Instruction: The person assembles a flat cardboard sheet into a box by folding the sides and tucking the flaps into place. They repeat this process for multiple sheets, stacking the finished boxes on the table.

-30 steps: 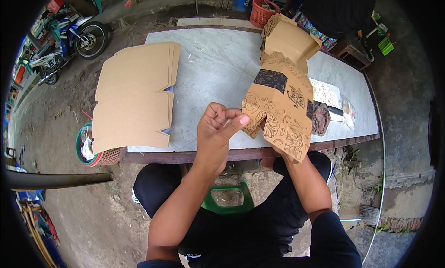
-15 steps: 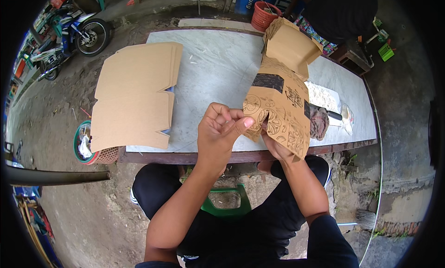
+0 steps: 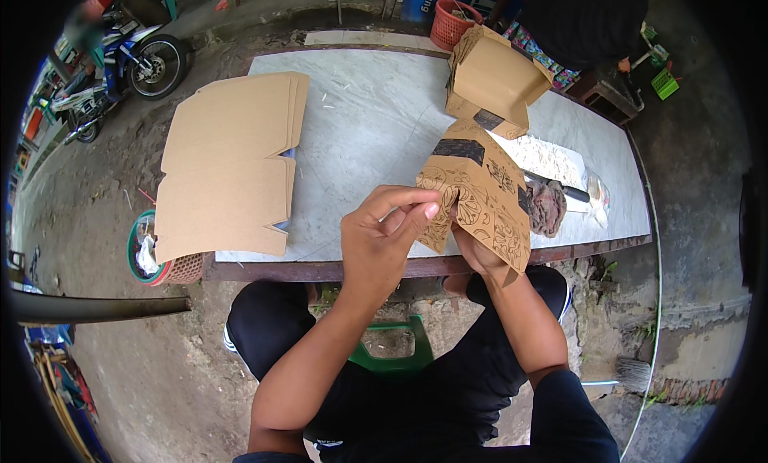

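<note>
A printed brown cardboard box (image 3: 472, 171), partly folded, hangs tilted over the table's front edge between my hands. My left hand (image 3: 376, 235) is closed, thumb and index finger pinching the box's left edge beside a notch. From below, my right hand (image 3: 480, 255) grips the near part of the box; its fingers are mostly hidden behind the cardboard. Left of my hands lies a stack of flat, plain-side-up cardboard blanks (image 3: 228, 163). Beyond the held box, folded cardboard boxes (image 3: 496, 79) are piled, the top one with its lid open.
The pale table (image 3: 360, 135) also bears a crumpled brown cloth (image 3: 547, 209), a black-handled tool (image 3: 576, 194) and a white sheet (image 3: 552, 160) at right. A red basket (image 3: 454, 24) stands behind it, a waste basket (image 3: 144, 251) at left. A green stool (image 3: 392, 359) is under me.
My left index finger has straightened and come down toward the thumb at the box's edge. The held box has shifted slightly away from the piled boxes, with my right hand still under it.
</note>
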Demonstrator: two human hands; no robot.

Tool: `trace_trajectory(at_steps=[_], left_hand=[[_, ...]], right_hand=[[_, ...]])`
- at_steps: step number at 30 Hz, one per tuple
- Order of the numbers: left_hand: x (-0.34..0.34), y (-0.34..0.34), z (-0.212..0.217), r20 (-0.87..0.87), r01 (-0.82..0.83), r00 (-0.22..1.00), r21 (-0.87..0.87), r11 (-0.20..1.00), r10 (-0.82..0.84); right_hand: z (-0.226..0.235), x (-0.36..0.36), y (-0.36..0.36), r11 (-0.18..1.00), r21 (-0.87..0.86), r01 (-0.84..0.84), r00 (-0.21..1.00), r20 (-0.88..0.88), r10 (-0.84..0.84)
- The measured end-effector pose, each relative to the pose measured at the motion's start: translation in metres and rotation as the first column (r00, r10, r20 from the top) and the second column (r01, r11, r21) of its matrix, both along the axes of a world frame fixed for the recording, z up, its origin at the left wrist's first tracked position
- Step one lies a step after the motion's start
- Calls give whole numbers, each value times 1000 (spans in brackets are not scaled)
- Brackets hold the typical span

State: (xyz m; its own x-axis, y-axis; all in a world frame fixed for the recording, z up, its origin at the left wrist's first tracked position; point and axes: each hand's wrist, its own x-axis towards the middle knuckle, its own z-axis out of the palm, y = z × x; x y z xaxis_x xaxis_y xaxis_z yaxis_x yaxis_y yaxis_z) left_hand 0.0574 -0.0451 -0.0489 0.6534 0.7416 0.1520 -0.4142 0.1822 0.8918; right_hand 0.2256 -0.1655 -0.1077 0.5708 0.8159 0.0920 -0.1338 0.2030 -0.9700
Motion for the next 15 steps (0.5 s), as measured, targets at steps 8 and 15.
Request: trace_trajectory(at_steps=[8,15], left_hand=[[1,-4,2,-50,-56,997,120,991,62],[4,-7,-8,-59,-86,993,230,969,102]], right_hand=[[14,-5,-2,992,129,-5,990,-137,23],[10,-14,-5,994,103,37,979,-203,-15]])
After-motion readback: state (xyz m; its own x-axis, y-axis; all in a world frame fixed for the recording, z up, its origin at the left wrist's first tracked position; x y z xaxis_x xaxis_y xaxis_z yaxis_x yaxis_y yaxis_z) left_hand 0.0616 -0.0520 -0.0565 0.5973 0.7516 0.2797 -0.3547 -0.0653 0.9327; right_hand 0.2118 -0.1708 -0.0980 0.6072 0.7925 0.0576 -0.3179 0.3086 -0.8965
